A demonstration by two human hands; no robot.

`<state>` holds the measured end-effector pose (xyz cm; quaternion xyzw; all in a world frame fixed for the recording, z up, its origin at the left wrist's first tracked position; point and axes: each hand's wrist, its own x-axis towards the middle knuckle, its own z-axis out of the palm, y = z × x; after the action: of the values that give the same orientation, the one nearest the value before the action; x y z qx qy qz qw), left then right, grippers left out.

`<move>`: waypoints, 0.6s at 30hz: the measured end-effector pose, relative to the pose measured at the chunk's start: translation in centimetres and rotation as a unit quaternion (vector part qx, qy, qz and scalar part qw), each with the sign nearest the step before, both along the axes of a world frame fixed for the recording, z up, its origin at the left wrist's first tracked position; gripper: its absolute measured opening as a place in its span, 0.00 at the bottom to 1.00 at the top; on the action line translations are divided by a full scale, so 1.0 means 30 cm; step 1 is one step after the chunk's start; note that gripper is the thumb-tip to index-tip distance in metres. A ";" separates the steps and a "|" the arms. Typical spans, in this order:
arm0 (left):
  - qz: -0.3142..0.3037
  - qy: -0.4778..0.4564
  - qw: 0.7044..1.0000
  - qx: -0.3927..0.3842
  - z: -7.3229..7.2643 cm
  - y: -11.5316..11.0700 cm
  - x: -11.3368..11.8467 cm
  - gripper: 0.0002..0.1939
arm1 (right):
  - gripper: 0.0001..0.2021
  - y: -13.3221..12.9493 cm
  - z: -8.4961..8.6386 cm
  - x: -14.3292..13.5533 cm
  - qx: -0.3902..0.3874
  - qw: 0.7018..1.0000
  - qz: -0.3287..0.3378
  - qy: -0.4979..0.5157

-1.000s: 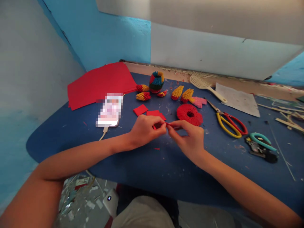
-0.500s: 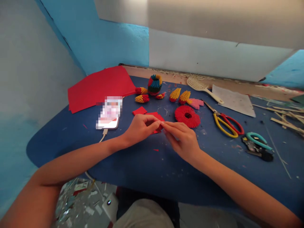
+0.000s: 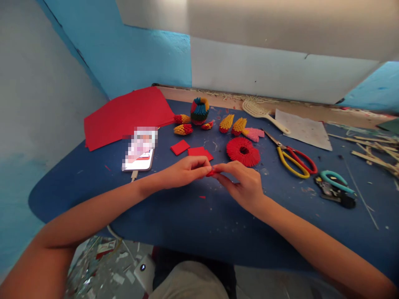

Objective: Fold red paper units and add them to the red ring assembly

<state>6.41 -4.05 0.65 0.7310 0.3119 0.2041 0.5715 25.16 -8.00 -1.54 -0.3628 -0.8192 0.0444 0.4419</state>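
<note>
A small folded piece of red paper (image 3: 210, 172) is pinched between my two hands over the middle of the table. My left hand (image 3: 191, 169) grips its left end with thumb and fingers. From the other side, my right hand (image 3: 241, 180) has its thumb and fingertips closed on the right end. Fingers cover most of the piece. Just beyond my left hand lie small red paper rectangles (image 3: 199, 152), with another red rectangle (image 3: 180, 147) to their left. A spiky red paper ring (image 3: 243, 151) rests behind my right hand.
A charging phone (image 3: 146, 164) and large red sheets (image 3: 124, 118) lie left. Folded-paper pieces stand at the back, including a multicoloured pot (image 3: 200, 114). Scissors (image 3: 294, 160), turquoise-handled pliers (image 3: 336, 187), a hairbrush (image 3: 264, 114) and a white sheet (image 3: 304, 131) lie right.
Both hands have come slightly nearer to me with the red piece, uncovering more of the red rectangles behind. The piece now shows more clearly between the fingertips. The view has shifted slightly.
</note>
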 end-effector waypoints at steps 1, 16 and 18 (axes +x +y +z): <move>-0.009 0.001 1.000 -0.019 -0.003 0.002 -0.001 0.10 | 0.07 0.002 -0.003 0.002 0.012 1.000 0.003 -0.013; 0.048 0.042 0.858 0.509 -0.010 -0.031 -0.015 0.07 | 0.07 0.022 0.000 0.030 0.058 0.997 0.027 -0.046; 0.050 0.036 0.845 0.531 -0.011 -0.031 -0.015 0.07 | 0.07 0.021 0.001 0.030 0.060 0.997 0.027 -0.051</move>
<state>5.96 -4.98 0.32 0.9129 0.2124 0.3407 0.0739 26.06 -7.36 -1.51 -0.3150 -0.8514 -0.0111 0.4192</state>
